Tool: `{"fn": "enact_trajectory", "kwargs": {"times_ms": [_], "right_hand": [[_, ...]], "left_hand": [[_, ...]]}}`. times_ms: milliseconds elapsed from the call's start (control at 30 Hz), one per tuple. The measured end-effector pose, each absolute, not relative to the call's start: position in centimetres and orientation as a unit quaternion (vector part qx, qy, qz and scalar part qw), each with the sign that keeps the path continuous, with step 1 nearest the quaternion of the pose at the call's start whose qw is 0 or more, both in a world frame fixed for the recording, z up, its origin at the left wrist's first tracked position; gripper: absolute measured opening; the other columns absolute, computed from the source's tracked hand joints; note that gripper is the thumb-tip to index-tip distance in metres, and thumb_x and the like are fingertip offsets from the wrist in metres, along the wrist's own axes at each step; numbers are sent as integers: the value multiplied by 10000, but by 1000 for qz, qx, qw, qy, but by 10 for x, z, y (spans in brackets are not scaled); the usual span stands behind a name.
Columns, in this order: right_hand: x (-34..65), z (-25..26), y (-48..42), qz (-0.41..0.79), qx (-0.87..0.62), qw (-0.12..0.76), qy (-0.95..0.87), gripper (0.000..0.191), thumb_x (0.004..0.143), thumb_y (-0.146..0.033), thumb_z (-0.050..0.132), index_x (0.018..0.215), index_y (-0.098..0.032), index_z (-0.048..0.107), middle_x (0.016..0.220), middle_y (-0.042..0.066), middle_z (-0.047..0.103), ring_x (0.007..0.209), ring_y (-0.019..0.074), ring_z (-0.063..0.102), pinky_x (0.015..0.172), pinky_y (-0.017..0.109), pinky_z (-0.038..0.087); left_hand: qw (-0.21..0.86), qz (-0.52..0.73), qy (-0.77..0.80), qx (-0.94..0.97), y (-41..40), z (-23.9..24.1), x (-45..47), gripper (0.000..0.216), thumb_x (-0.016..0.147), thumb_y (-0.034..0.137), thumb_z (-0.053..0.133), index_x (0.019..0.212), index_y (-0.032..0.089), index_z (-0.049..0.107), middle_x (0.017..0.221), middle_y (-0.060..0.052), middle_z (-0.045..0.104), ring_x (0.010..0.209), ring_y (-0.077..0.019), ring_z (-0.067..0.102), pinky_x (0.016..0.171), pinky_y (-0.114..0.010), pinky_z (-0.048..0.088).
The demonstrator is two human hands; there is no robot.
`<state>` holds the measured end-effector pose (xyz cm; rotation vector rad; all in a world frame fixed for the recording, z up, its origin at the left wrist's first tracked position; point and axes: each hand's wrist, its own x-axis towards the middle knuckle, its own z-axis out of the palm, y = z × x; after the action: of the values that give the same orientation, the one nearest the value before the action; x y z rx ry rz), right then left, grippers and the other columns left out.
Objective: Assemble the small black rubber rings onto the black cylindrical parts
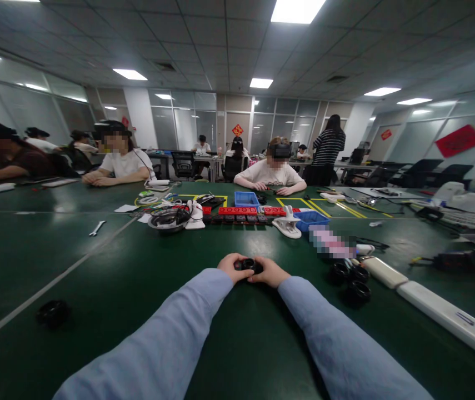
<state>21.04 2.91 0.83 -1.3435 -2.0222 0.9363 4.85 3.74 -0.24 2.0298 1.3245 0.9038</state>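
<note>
Both hands meet at the middle of the green table (258,344), around one small round black part (249,264) with a ring-shaped top. My left hand (233,268) grips its left side, thumb along the near edge. From the right, my right hand (271,272) closes on the same part with its fingers bent. Its underside is hidden by the fingers, and its exact kind does not show. To the right of my right hand sit three similar black ring-shaped parts (357,291) close together. Another dark round part (53,314) lies far to the left.
Ahead stand a red and black row of sockets (241,215), white clamps (288,223), a blue bin (313,220) and a cable coil (169,219). A wrench (97,228) lies at left. A long white bar (449,316) runs along the right. Another person (273,172) sits opposite.
</note>
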Motion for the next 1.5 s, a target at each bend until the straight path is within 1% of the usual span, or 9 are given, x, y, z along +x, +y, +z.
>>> {"fn": "enact_trajectory", "kwargs": {"times_ms": [133,300,400,500,633,733,1067,1300,1500], "right_hand": [[196,0,25,177,-590,274,-739,307,537,-332,646,714,-156,467,660,-4,529,629,143,496,521,225,335],[184,-2,17,56,-650,263,-710,227,638,-304,548,791,-150,481,735,60,563,713,193,526,601,278,354],[189,-2,17,117,-594,290,-741,394,613,-306,589,965,-171,475,907,70,568,847,205,524,705,303,372],[199,-1,21,241,-505,304,-771,573,546,-288,655,1071,-190,447,1004,56,554,919,206,511,787,327,371],[211,2,27,416,-412,281,-760,490,534,-200,654,1001,-155,511,935,37,590,879,196,533,805,336,386],[215,5,30,477,-395,277,-735,466,531,-171,650,979,-142,525,914,32,598,856,188,542,798,330,394],[214,10,30,474,-416,259,-731,415,528,-153,655,928,-126,544,829,25,599,789,180,544,738,315,410],[213,10,30,465,-413,264,-737,444,527,-154,658,956,-139,545,864,19,603,828,182,541,766,318,398],[214,10,31,427,-437,258,-748,420,520,-185,666,915,-129,535,800,8,588,749,156,534,680,272,397]], "left_hand": [[216,341,552,730,31,3,57,410,549,404,663,861,151,577,856,-56,563,782,-175,539,695,-276,427],[164,342,587,715,29,3,63,394,566,402,651,861,158,558,857,-55,547,813,-185,524,729,-290,412],[205,348,541,738,31,1,58,412,555,364,662,882,135,559,834,-50,534,763,-158,514,676,-251,420],[251,334,493,763,34,-1,50,412,553,351,663,898,145,572,768,-21,526,661,-131,489,584,-231,405],[299,330,458,769,40,-6,43,412,542,339,672,904,162,582,743,-3,533,614,-112,460,550,-220,382],[316,339,444,767,45,-11,43,421,538,339,678,909,165,581,745,-4,535,630,-114,461,564,-221,382],[296,346,433,778,40,-5,43,381,553,323,671,885,162,577,834,-28,538,766,-162,495,625,-243,401],[308,346,438,771,41,-8,45,418,548,291,677,928,160,559,814,-26,535,709,-143,499,593,-238,397],[280,336,434,787,38,-3,47,403,555,278,673,934,184,569,797,-14,513,699,-139,489,599,-238,388]]}}
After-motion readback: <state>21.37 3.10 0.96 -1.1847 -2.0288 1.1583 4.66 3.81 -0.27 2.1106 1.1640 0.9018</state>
